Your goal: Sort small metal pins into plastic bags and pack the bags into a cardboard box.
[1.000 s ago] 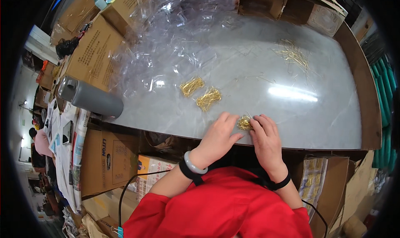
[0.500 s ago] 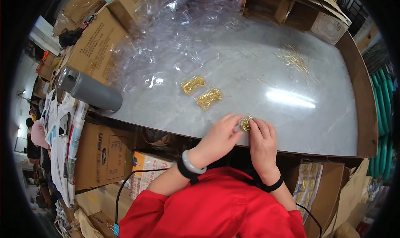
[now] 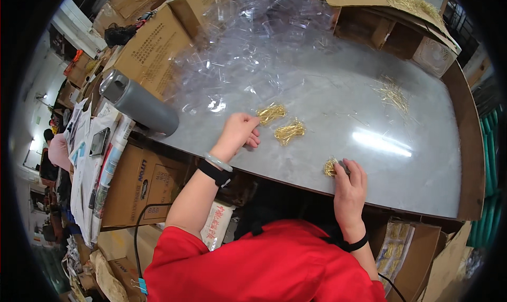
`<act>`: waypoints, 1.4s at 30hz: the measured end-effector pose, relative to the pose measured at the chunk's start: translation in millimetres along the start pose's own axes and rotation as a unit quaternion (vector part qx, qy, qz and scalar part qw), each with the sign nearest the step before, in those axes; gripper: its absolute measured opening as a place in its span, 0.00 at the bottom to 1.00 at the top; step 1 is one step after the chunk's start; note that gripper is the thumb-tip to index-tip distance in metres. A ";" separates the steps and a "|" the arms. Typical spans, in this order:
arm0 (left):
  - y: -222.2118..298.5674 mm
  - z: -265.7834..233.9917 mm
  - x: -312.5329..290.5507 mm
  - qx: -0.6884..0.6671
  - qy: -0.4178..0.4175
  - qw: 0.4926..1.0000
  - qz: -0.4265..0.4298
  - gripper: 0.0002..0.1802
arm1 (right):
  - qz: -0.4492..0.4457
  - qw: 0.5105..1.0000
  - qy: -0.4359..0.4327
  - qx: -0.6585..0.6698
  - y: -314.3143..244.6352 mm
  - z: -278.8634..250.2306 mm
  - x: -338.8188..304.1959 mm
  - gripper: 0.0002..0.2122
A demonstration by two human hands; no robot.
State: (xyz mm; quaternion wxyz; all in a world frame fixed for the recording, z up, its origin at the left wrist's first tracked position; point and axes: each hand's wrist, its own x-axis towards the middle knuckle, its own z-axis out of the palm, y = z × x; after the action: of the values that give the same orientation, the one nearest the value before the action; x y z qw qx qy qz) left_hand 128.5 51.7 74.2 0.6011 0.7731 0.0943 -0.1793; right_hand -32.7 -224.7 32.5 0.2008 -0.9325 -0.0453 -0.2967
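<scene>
My right hand [image 3: 350,190] is closed around a small bundle of gold wire hooks [image 3: 330,167] near the table's front edge; the looped ends show beside the fingertips. My left hand [image 3: 238,134] is over the table to the left, its fingers apart and partly bent, with nothing visible in them. Its fingertips are beside a gold wire bundle [image 3: 271,113]; I cannot tell if they touch. A second bundle of gold wire [image 3: 290,132] lies just right of that one. Behind them spreads a heap of clear plastic sleeves [image 3: 232,64].
A grey bottle [image 3: 140,104] stands at the table's left edge, by a cardboard box [image 3: 153,53]. Loose gold wires [image 3: 393,97] lie at the right of the grey tabletop [image 3: 327,143]. A raised wooden border [image 3: 467,143] closes the right side. An open carton [image 3: 369,30] sits at the back.
My left hand has left the bundle and moved left and away from me, toward the two gold bundles. My right hand keeps its bundle. The whole view has shifted, moving the table rightward in it.
</scene>
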 end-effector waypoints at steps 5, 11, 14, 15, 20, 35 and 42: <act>-19.2 -9.6 -19.5 -0.082 0.042 0.995 0.049 0.13 | 0.003 1.000 -0.014 0.008 -0.7 -1.3 1.4 0.14; -43.3 -16.9 -116.2 -0.159 0.051 0.985 0.041 0.04 | -0.008 1.000 -0.024 0.017 4.2 -2.4 -1.4 0.15; -65.1 -5.6 -149.8 -0.201 -0.074 0.977 -0.004 0.04 | -0.020 0.999 -0.036 0.031 2.7 -2.5 -2.1 0.16; -72.6 1.9 -154.5 -0.220 -0.124 0.967 -0.027 0.04 | -0.027 0.998 -0.041 0.035 2.0 -2.8 -2.5 0.16; -102.4 48.1 -137.0 -0.239 -0.242 0.934 -0.110 0.05 | -0.053 0.995 -0.062 0.049 -0.3 -4.9 0.2 0.16; -108.5 70.7 -125.7 -0.210 -0.261 0.936 -0.111 0.05 | -0.080 0.991 -0.077 0.068 -0.9 -7.5 -3.7 0.18; -103.6 83.9 -130.1 -0.239 -0.235 0.938 -0.085 0.05 | -0.157 0.962 -0.162 0.152 -23.8 -19.6 -44.4 0.18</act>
State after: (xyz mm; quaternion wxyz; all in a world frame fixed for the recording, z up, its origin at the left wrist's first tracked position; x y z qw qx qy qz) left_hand -42.1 6.9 14.4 0.7555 0.5319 0.0559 -0.3784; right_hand -84.5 -209.3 30.0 0.2811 -0.9077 -0.2678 -0.1588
